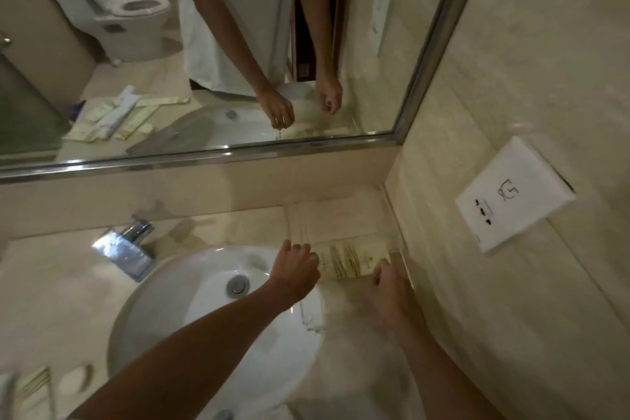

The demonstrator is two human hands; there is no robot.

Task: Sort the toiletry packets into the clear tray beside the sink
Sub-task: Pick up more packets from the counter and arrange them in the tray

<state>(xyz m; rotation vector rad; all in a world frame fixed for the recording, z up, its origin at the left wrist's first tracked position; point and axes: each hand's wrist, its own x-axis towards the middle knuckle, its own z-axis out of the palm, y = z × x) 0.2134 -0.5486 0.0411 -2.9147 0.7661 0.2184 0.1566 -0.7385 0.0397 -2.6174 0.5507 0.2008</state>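
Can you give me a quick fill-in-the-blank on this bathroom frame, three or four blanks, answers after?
1. Both hands, the left hand and the right hand, work at the clear tray on the ____ side of the sink.
2. The packets in the tray lie between the two ____.
3. The chrome faucet stands on the sink's ____ side.
4. The white socket plate is fixed to the ____.

Answers: right; hands; left; wall
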